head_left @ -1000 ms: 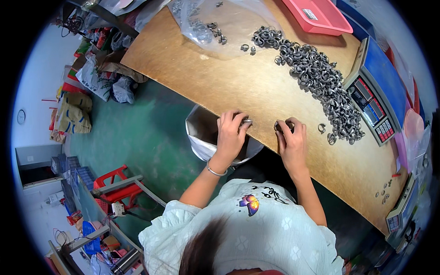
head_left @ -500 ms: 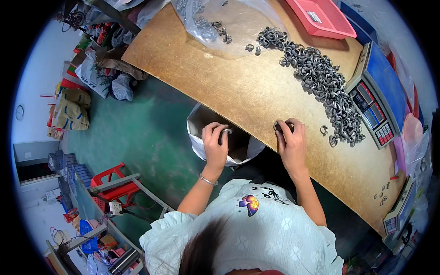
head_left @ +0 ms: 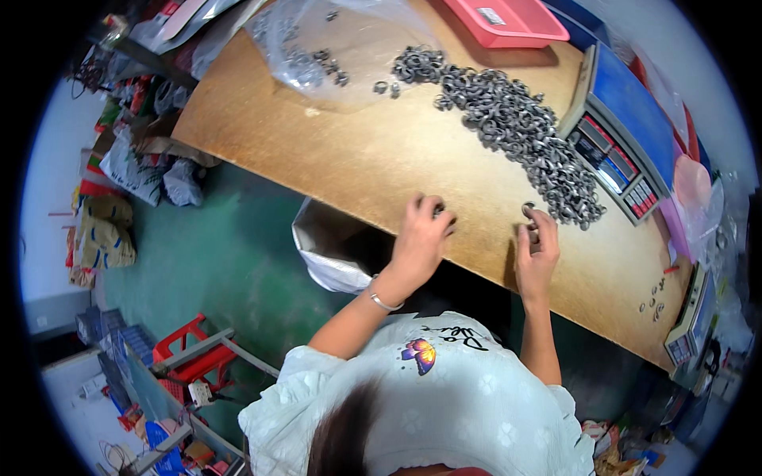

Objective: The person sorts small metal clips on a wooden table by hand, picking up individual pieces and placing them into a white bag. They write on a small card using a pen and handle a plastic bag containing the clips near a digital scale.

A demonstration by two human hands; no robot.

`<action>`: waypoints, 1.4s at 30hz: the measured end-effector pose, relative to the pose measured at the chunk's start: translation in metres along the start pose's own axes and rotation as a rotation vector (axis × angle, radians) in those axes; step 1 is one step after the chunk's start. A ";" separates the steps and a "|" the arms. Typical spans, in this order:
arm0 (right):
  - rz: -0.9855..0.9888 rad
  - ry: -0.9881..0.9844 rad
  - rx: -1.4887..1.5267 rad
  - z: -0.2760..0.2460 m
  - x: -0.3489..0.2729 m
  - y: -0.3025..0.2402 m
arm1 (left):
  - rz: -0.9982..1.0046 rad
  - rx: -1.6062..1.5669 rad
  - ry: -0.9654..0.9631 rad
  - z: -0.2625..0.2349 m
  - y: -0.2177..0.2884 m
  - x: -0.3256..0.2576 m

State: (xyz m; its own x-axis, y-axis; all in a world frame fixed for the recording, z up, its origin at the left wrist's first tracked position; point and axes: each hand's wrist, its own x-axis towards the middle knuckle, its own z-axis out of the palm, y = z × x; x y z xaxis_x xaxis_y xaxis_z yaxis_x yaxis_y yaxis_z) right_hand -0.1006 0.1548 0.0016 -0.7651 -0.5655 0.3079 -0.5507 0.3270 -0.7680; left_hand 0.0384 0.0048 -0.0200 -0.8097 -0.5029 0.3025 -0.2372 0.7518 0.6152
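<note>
"White, over on the left—is that a bag [head_left: 324, 270]?"

"Yes, below the near edge of the tabletop [head_left: 333, 151]."

"And the left hand [head_left: 419, 242]?"

"Right of it, above that edge. Its fingers are bent and close together; a dark piece [head_left: 437, 210] shows among them, but I can't tell whether they grip it."

"Where's the pile of grey metal rings [head_left: 548, 166]?"

"Ahead and to the right of that hand, its long axis slanting from upper left to lower right."

"Which hand is nearer?"

"The right hand [head_left: 538, 258]—the pile's lower end lies just beyond its fingers, ahead and to the right. Thumb and fingers curl toward each other, a small gap between, with a dark ring [head_left: 528, 205] at the tips."

"Farther right?"

"A scale [head_left: 615, 159], beside the pile."
</note>
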 end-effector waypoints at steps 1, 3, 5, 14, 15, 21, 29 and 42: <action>-0.052 0.079 -0.104 -0.006 0.001 0.011 | 0.009 -0.039 0.018 -0.007 -0.001 -0.003; -0.104 0.083 -0.310 -0.014 0.005 0.021 | 0.005 -0.019 0.081 -0.020 -0.005 -0.020; -0.168 0.049 -0.493 -0.012 0.009 0.019 | -0.056 0.024 0.135 -0.032 -0.012 -0.043; -0.158 0.032 -0.230 -0.004 -0.011 0.009 | -0.315 0.017 0.428 -0.028 -0.028 -0.075; -0.134 0.111 -0.248 -0.012 -0.014 0.015 | -0.309 -0.099 0.446 -0.023 -0.015 -0.068; -0.041 0.070 -0.359 -0.019 -0.011 0.033 | 0.058 -0.062 0.022 0.023 0.051 0.026; -0.093 -0.028 -0.073 -0.002 0.001 0.027 | 0.080 -0.111 -0.007 0.040 0.032 0.039; -0.078 -0.237 0.086 -0.012 0.001 0.021 | 0.242 -0.033 -0.151 0.042 0.059 0.035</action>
State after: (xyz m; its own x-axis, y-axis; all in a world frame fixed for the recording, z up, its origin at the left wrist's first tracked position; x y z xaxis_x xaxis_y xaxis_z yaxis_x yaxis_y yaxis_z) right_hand -0.1174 0.1702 -0.0074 -0.6164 -0.7515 0.2352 -0.5665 0.2157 -0.7954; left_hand -0.0262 0.0498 -0.0039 -0.9122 -0.2390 0.3328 -0.0116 0.8270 0.5621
